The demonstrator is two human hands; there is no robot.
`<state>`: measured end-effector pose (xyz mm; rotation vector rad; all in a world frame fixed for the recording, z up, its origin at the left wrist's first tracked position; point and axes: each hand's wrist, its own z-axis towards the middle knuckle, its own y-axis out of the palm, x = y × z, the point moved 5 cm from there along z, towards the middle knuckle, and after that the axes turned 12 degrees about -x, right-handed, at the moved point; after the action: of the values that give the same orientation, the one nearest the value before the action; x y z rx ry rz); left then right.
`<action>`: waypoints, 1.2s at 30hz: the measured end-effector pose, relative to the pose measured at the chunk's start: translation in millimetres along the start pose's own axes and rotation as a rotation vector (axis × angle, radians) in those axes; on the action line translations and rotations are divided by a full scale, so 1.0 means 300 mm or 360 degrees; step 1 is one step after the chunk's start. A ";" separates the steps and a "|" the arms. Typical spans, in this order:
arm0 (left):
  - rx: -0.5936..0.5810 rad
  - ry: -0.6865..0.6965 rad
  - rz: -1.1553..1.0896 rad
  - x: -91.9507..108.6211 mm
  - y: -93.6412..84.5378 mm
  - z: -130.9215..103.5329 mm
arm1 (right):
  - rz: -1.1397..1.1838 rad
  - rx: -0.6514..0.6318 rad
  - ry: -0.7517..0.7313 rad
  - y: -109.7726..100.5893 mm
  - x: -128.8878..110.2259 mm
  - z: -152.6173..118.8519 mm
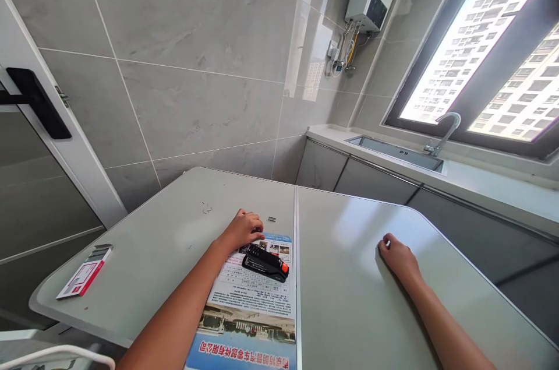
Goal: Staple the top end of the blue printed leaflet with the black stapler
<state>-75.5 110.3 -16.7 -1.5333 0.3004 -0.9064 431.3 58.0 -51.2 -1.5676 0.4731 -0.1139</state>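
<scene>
A black stapler (265,263) with an orange tip lies on a printed leaflet (248,297), its orange end pointing right. My left hand (245,226) rests at the leaflet's far edge, just beyond the stapler's rear end. Its fingers are bent but apart, and I see nothing held in them. A short strip of staples (271,219) lies on the table right of this hand. Apart from these things, my right hand (399,257) lies on the right half of the table. Its fingers are curled in, with no object showing.
Several loose staples (207,207) are scattered on the table (170,247) at the far left. A red and white staple box (85,272) with staple strips lies near its left edge. A raised seam (298,277) divides the tabletop. Beyond stand a counter with a sink (395,152).
</scene>
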 end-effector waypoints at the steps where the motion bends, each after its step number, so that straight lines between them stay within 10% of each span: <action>1: 0.0001 -0.0001 0.0010 0.000 0.001 -0.001 | -0.0075 -0.0014 0.0015 0.008 0.023 -0.001; 20: 0.0029 0.0001 0.0058 0.027 -0.036 -0.006 | -0.0023 0.0052 -0.0026 0.033 0.051 0.016; 29: -0.0139 0.0013 0.0052 0.016 0.091 0.055 | -0.0050 0.0031 -0.0040 0.024 0.033 0.004; 36: -0.0118 -0.0023 0.0007 -0.003 0.112 0.063 | 0.0565 0.0019 -0.0473 0.035 -0.222 -0.102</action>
<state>-52.5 117.8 -46.7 -1.6060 0.3297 -0.8886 357.5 53.9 -45.1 -1.4359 0.5050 0.3825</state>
